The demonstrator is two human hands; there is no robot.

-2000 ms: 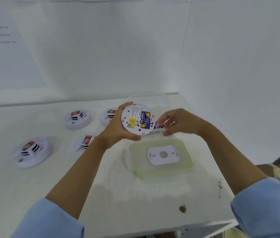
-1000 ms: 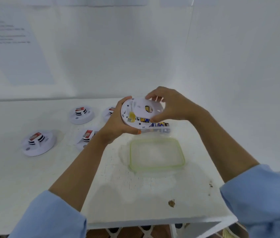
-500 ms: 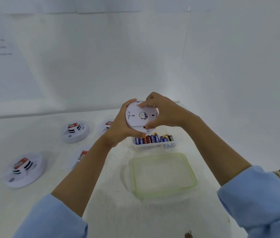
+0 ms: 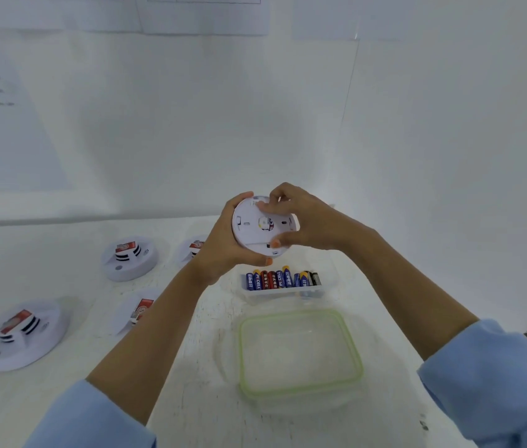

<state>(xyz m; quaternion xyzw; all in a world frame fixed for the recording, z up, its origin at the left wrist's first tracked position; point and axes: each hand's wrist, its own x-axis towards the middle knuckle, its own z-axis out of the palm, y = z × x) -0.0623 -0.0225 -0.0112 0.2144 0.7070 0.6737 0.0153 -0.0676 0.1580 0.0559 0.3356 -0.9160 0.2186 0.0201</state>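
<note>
Above the white table (image 4: pixel 191 399), in front of my chest, I hold the round white smoke detector (image 4: pixel 257 232) between both hands. My left hand (image 4: pixel 226 250) cups its left edge, fingers curled behind, thumb under the rim. My right hand (image 4: pixel 304 221) grips the mounting plate from the right, fingertips curled on top, thumb below.

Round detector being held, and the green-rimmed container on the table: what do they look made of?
The round detector looks like moulded white plastic with a matt finish: uniform colour, crisp slots. The container looks like clear glossy plastic; the table shows through. Its pale green rim may be a softer seal, hard to tell.
</note>
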